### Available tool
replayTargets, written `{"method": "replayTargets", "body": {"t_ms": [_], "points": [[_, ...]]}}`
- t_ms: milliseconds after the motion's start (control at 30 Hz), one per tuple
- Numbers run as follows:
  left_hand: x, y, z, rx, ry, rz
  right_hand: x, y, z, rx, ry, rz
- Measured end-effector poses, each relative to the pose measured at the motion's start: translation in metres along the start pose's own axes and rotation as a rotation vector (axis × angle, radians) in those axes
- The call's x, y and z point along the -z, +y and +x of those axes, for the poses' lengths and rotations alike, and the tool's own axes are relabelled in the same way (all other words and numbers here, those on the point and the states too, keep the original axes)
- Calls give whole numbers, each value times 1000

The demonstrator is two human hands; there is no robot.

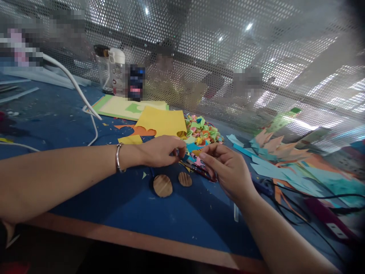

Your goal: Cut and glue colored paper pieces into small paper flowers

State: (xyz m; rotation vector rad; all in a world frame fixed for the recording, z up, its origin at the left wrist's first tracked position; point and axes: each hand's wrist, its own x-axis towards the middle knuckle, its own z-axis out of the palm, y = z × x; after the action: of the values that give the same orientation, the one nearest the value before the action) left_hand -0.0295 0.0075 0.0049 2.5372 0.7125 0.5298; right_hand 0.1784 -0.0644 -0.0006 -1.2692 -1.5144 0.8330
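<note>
My right hand (228,167) pinches a small yellow paper piece (196,153) between thumb and fingertips. Just left of it, my left hand (167,150) has its fingers curled downward and closed; what they hold, if anything, is hidden. Beyond both hands lies a heap of small folded paper pieces (203,129) in many colours. Two brown cardboard discs lie below my hands, a larger disc (162,185) and a smaller disc (185,179). Behind my left hand, a yellow paper sheet (164,120) with rounded cutouts rests over other sheets.
A phone (136,83) stands before two bottles (117,72) near the perforated metal screen (182,49). A white cable (68,78) arches at left. Cut blue paper strips (273,171), dark cords and a purple power strip (327,219) lie at right. People show through the screen.
</note>
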Motion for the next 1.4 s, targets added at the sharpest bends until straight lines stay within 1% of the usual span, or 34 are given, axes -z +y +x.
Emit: {"method": "replayTargets", "body": {"t_ms": [133, 233, 300, 367, 467, 567, 700, 833, 1067, 1400], "points": [[-4, 1, 0, 1, 195, -160, -1, -3, -1, 58, -6, -90], [-6, 3, -1, 9, 272, -259, -3, -6, -3, 125, 2, -161], [-7, 7, -2, 28, 276, -322, -4, -6, -4, 159, 14, -205], [-7, 12, -2, 60, 243, -428, -5, -6, -4, 178, 21, -237], [-8, 19, -1, 96, 209, -688, -5, -5, -5, 203, 17, -259], [-12, 23, 1, 147, 250, -919, -4, -4, -5, 227, 18, -286], [-16, 24, 3, 252, 267, -1108, -4, -3, -6, 246, 20, -302], [-16, 24, 4, 294, 298, -1140, -5, -4, -7, 247, 23, -295], [-15, 21, 3, 235, 342, -1029, -4, -3, -7, 238, 35, -272], [-14, 15, 6, 227, 289, -1120, -3, -9, -7, 212, 35, -243]]}}
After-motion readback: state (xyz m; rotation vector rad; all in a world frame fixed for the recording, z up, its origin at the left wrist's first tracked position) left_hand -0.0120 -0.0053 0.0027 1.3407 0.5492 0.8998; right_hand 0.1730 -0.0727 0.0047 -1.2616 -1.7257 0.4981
